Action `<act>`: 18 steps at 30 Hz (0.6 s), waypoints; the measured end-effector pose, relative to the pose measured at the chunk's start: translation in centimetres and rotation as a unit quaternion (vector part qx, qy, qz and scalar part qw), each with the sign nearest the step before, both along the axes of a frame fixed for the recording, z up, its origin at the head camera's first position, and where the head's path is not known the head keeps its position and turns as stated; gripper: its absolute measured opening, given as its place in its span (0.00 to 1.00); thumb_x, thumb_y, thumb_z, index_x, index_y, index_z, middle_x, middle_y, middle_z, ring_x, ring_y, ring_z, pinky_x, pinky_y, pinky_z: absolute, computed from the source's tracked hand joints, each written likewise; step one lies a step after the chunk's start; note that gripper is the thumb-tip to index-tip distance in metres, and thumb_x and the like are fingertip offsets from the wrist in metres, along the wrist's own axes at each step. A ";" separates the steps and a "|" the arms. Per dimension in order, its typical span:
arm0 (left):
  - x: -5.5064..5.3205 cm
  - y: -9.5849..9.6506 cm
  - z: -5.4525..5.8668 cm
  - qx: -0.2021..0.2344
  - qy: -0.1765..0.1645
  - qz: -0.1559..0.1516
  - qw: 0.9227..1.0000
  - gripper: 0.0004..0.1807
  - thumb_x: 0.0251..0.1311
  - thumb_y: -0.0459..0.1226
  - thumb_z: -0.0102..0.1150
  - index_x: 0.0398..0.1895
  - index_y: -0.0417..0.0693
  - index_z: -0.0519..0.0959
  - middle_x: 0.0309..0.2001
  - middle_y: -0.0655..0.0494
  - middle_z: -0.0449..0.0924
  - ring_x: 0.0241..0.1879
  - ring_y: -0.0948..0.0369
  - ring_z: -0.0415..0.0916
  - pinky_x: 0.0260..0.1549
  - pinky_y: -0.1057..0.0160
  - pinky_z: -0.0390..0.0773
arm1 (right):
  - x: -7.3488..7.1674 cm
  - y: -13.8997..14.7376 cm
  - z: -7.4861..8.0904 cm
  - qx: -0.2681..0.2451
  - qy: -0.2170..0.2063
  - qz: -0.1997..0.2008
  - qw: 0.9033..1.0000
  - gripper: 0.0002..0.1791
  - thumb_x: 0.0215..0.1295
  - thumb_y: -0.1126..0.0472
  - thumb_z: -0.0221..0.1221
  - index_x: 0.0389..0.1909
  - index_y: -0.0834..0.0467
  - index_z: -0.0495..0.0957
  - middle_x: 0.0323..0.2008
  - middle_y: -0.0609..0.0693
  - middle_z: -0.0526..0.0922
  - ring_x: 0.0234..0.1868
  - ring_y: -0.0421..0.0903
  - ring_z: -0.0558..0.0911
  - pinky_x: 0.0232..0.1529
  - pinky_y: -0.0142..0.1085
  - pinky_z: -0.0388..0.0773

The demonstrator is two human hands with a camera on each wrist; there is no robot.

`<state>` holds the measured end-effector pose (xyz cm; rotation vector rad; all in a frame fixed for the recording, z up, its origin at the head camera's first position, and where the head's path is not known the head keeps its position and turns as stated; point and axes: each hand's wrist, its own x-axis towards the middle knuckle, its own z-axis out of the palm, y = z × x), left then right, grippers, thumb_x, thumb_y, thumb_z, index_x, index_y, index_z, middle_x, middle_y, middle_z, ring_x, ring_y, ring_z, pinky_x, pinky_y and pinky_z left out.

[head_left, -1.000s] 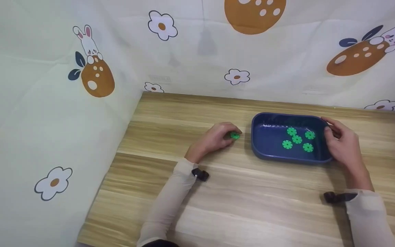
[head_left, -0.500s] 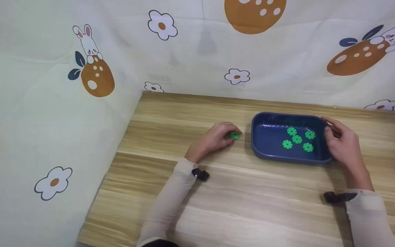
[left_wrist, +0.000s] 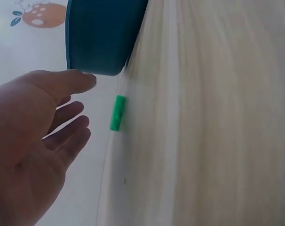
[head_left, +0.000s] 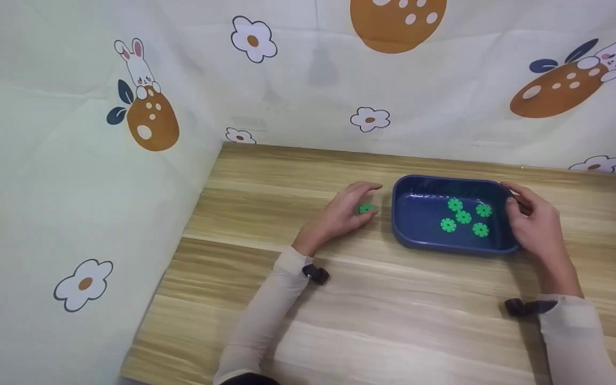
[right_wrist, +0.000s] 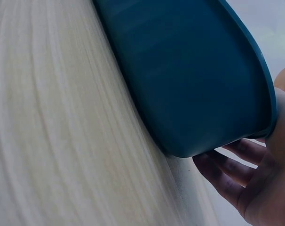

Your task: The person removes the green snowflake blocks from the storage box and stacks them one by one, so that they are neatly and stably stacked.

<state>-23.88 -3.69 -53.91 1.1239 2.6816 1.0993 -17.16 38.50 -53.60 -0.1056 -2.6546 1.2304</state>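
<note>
While right hand (head_left: 538,222) grips tray (head_left: 417,214), left fingers (left_wrist: 72,84) parted, near green disc (left_wrist: 117,113)

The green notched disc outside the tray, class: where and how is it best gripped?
Pinch opposite edges of the green notched disc, probably from its left, where the left hand is open; the blue tray stands on its other side. Seen edge-on, it looks thin and flat on the wooden tabletop, leaving mainly its edges graspable.

The left hand (head_left: 341,214) released the green notched disc (left_wrist: 117,113). Its fingers spread toward the worktop's (head_left: 265,192) far edge.
</note>
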 end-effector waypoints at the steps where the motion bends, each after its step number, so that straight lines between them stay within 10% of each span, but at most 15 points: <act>1: 0.1 0.3 0.1 0.004 0.003 0.003 1.000 0.31 0.74 0.38 0.65 0.77 0.45 0.71 0.74 0.50 0.76 0.76 0.56 0.71 0.78 0.61 0.69 | 0.0 0.0 0.0 0.000 0.001 0.000 1.000 0.23 0.83 0.55 0.52 0.74 0.52 0.78 0.66 0.65 0.84 0.49 0.14 0.74 0.49 0.08 0.70; 18: 1.7 5.0 1.4 0.065 0.000 -0.039 0.997 0.33 0.77 0.48 0.64 0.79 0.46 0.70 0.72 0.48 0.79 0.72 0.57 0.76 0.73 0.70 0.73 | 0.1 -0.2 0.1 -0.007 0.003 -0.005 1.000 0.23 0.83 0.56 0.52 0.73 0.53 0.79 0.66 0.65 0.83 0.50 0.14 0.75 0.50 0.08 0.71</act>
